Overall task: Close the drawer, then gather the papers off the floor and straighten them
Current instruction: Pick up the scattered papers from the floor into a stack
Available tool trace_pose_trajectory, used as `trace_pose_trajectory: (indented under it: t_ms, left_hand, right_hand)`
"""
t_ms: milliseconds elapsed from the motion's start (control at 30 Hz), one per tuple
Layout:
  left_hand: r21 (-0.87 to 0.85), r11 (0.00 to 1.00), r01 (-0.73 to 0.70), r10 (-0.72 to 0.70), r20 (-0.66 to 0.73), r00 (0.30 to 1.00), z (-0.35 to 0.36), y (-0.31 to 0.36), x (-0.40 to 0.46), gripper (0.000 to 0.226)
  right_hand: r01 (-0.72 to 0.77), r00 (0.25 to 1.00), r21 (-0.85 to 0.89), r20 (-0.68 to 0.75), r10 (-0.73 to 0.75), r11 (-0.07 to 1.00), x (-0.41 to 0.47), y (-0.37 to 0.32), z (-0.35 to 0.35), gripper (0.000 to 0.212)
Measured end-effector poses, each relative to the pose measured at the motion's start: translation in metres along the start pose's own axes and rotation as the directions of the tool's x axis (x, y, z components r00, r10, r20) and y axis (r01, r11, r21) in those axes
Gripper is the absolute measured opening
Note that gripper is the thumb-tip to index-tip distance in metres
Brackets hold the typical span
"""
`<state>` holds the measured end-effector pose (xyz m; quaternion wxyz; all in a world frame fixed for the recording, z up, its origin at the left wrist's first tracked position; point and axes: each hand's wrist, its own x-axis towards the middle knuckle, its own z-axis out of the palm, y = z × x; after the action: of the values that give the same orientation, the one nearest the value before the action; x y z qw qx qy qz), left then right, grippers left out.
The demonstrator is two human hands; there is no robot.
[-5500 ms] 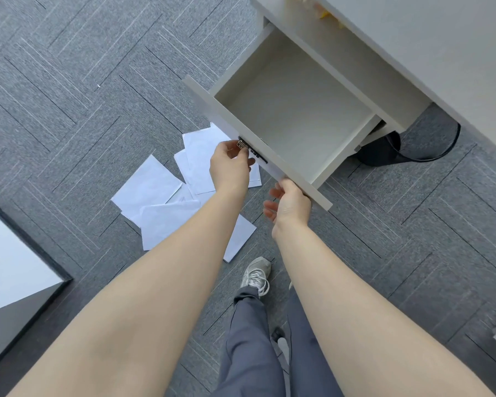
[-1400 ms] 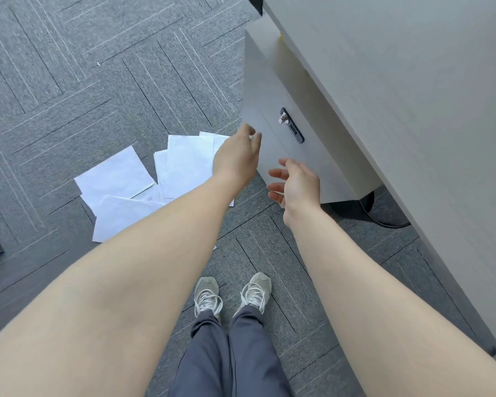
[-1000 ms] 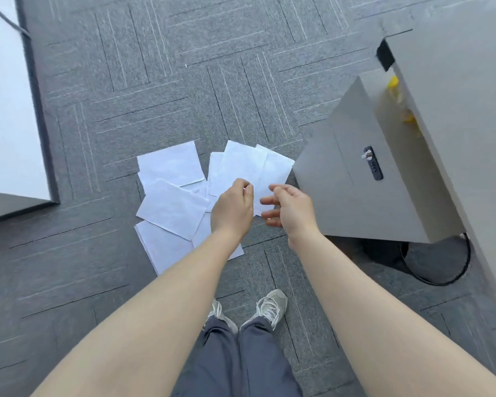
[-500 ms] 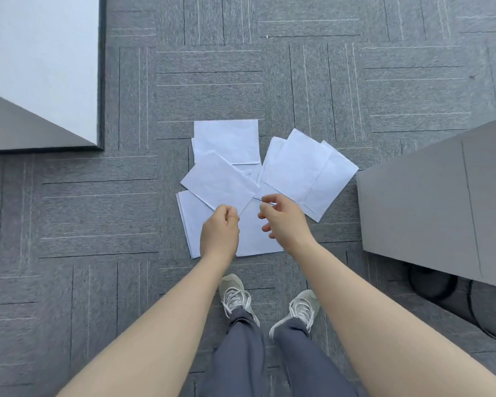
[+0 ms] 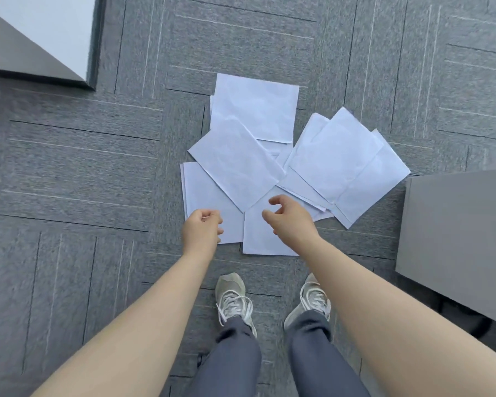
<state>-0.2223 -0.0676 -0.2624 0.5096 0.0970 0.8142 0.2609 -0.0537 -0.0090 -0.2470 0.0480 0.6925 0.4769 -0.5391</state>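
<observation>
Several white papers (image 5: 241, 161) lie fanned out and overlapping on the grey carpet straight ahead of me. My left hand (image 5: 202, 230) hangs over the near-left sheet with its fingers curled in and nothing in it. Over the near-middle sheet my right hand (image 5: 291, 220) hovers, fingers spread and bent, holding nothing. Whether either hand touches the paper I cannot tell. The grey drawer cabinet (image 5: 455, 239) stands at the right edge; its drawer front is out of view.
A desk corner with a white top (image 5: 55, 30) juts in at the upper left. My two feet in pale sneakers (image 5: 234, 299) stand just behind the papers. A dark cable lies under the cabinet at the lower right.
The drawer went from open to shut, and both hands left it. My view swung from the cabinet to the papers, and both hands have dropped lower over the near sheets.
</observation>
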Motion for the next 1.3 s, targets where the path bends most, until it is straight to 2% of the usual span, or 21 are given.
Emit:
trace_pose_trajectory:
  t_ms: [300, 433, 767, 833, 900, 1000, 1167, 1300]
  left_hand:
    - [0.038, 0.999, 0.004, -0.002, -0.053, 0.999, 0.055, -0.034, 0.11, 0.005]
    - [0.091, 0.996, 0.017, -0.011, -0.064, 0.998, 0.088, -0.06, 0.179, 0.024]
    - [0.123, 0.987, 0.105, -0.088, -0.137, 0.987, 0.109, -0.08, 0.242, 0.063]
    - [0.086, 0.991, 0.1, -0.086, -0.154, 0.984, 0.114, -0.083, 0.255, 0.059]
    - [0.019, 0.995, 0.103, -0.098, -0.174, 0.98, 0.118, -0.085, 0.267, 0.045]
    - [-0.081, 0.994, 0.076, -0.091, -0.207, 0.974, 0.122, -0.086, 0.283, 0.023]
    - [-0.156, 0.988, 0.007, -0.041, -0.217, 0.975, 0.13, -0.09, 0.299, 0.007]
    - [-0.068, 0.988, -0.137, 0.123, -0.184, 0.975, 0.132, -0.094, 0.3, 0.02]
  right_hand:
    - [0.014, 1.0, -0.095, -0.001, -0.015, 0.995, 0.127, 0.043, 0.014, 0.039]
    - [0.035, 0.999, -0.159, -0.022, -0.039, 0.987, 0.203, 0.07, 0.026, 0.042]
    - [0.086, 0.986, -0.236, -0.118, -0.116, 0.968, 0.279, 0.08, 0.031, 0.05]
    - [0.103, 0.977, -0.29, -0.152, -0.152, 0.951, 0.294, 0.082, 0.033, 0.052]
    - [0.105, 0.972, -0.328, -0.168, -0.167, 0.939, 0.306, 0.084, 0.034, 0.053]
    - [0.089, 0.974, -0.318, -0.169, -0.149, 0.944, 0.321, 0.084, 0.034, 0.055]
    - [0.022, 0.978, -0.363, -0.184, -0.095, 0.932, 0.336, 0.084, 0.032, 0.05]
    - [0.046, 0.986, -0.298, -0.142, -0.092, 0.953, 0.343, 0.085, 0.031, 0.032]
